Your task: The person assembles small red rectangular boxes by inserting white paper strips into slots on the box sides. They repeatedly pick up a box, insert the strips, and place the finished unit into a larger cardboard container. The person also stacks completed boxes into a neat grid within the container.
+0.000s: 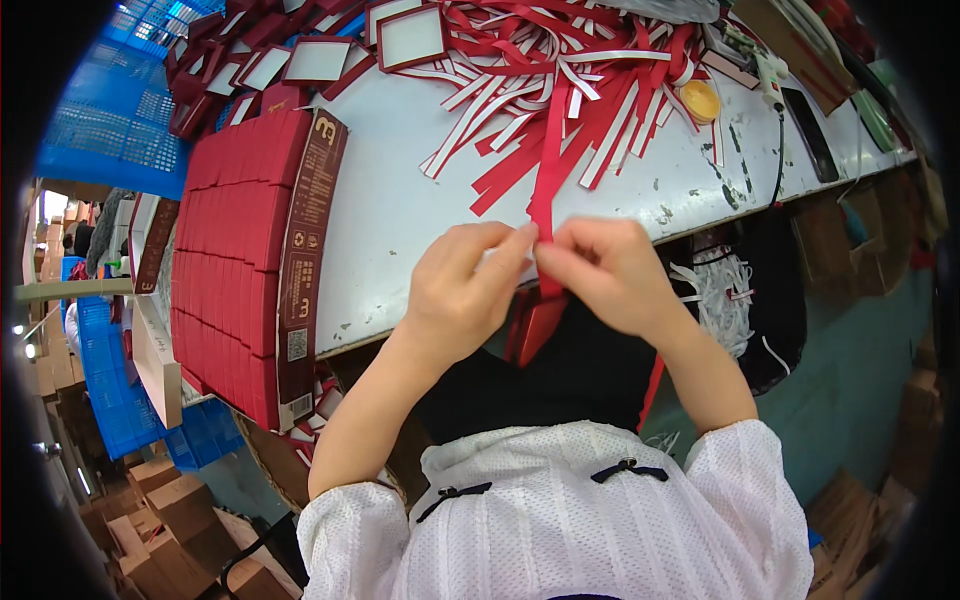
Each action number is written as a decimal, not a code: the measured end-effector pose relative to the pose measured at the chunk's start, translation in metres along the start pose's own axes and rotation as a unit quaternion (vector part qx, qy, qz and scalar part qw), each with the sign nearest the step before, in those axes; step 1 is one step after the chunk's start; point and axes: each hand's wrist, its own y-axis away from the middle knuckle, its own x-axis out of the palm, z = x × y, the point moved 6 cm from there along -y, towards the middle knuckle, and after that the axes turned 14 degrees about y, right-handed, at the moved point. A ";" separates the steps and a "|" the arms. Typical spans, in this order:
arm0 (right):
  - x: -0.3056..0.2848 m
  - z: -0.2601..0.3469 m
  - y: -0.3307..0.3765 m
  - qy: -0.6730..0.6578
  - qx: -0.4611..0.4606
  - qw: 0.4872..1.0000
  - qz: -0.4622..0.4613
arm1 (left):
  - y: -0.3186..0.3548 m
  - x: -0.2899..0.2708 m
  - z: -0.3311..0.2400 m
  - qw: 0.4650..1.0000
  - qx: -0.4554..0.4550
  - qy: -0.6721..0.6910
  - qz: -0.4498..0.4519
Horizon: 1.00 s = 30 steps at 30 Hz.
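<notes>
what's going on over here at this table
A person has the left grip and the right grip pinched on a red ribbon by the near edge of a white table. A red box-like piece shows just below. Red-and-white strips lie heaped farther back, with rows of red boxes to the left.

Ribbons lie on the table, right of stacked boxes.
</notes>
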 end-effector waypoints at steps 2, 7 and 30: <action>0.009 0.003 0.020 -0.170 0.039 0.979 0.103 | 0.000 0.008 -0.008 0.998 0.055 0.023 0.002; -0.021 0.017 0.040 -0.006 -0.173 0.973 -0.154 | 0.008 0.010 -0.014 0.947 -0.156 0.280 -0.021; 0.006 0.031 0.063 0.384 -0.256 0.858 -0.225 | 0.043 0.046 -0.012 0.724 -0.505 0.470 -0.001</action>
